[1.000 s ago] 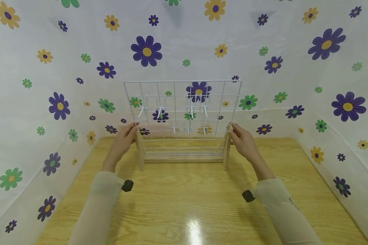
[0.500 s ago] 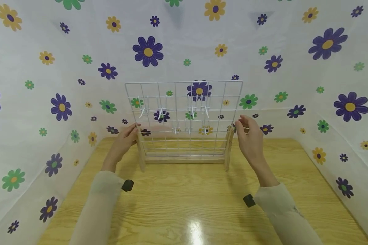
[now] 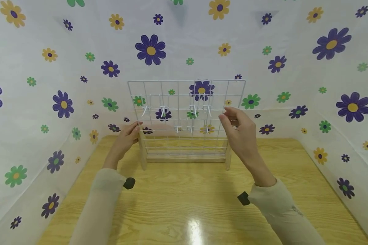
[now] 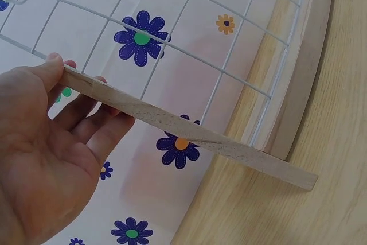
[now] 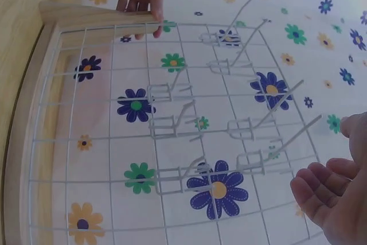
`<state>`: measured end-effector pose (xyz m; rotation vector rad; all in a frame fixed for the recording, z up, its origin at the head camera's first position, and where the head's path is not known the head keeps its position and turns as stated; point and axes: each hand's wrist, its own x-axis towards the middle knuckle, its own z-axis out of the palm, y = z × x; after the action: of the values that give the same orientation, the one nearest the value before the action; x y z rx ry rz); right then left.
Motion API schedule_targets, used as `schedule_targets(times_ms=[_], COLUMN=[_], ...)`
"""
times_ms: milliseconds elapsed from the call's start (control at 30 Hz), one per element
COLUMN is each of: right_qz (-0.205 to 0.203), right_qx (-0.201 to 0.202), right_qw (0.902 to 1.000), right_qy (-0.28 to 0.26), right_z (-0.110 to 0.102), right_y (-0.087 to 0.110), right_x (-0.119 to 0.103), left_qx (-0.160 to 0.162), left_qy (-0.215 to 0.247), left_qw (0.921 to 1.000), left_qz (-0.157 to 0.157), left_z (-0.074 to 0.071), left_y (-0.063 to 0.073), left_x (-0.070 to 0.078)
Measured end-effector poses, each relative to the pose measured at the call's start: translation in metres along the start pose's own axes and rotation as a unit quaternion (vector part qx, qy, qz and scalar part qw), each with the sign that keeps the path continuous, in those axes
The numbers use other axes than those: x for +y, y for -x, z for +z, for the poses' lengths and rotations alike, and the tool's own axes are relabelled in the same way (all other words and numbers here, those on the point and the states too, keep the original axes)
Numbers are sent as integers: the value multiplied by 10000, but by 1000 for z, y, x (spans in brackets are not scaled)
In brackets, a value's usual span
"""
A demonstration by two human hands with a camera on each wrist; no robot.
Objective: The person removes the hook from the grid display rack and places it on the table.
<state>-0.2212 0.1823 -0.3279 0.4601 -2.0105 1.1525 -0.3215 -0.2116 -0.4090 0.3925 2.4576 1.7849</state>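
A white wire grid panel (image 3: 187, 80) stands upright in a wooden stand (image 3: 187, 158) on the table. Several white hooks (image 5: 281, 103) hang on it in two rows. My left hand (image 3: 124, 139) grips the top of the stand's left wooden upright (image 4: 189, 133); the left wrist view shows the thumb on one side and fingers on the other. Holding nothing, my right hand (image 3: 240, 136) is raised before the grid's right part, its fingers loosely bent. It overlaps the right upright's top in the head view. In the right wrist view that hand (image 5: 332, 190) sits beside the longer hooks.
The wood-grain table (image 3: 171, 197) runs under both forearms. White sheeting with a flower print (image 3: 178, 41) encloses the back and both sides, close behind the stand. A black wrist camera (image 3: 129, 183) is on the left cuff, another black camera (image 3: 243, 198) on the right.
My right hand has let go of the right upright, moved outward, then come up and leftward in front of the grid. The left hand keeps its grip on the left upright.
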Motion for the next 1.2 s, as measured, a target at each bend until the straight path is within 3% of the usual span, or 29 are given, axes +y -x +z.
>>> schedule_targets(times_ms=[233, 600, 900, 1200], right_qz=[-382, -349, -284, -562], right_qx=[-93, 114, 202, 470], right_qw=[9991, 9982, 9980, 9969], right_qy=[162, 475, 532, 281], right_z=[11, 27, 29, 23], right_y=[-6, -5, -6, -12], right_x=[-13, -12, -11, -10], left_qx=[25, 57, 38, 108], left_qy=[-51, -22, -92, -140], left_qw=[10000, 9999, 9999, 9998], left_qz=[-41, -114, -71, -122], left_z=[-1, 1, 1, -1], left_y=[-4, -5, -2, -4], left_x=[-2, -7, -5, -5])
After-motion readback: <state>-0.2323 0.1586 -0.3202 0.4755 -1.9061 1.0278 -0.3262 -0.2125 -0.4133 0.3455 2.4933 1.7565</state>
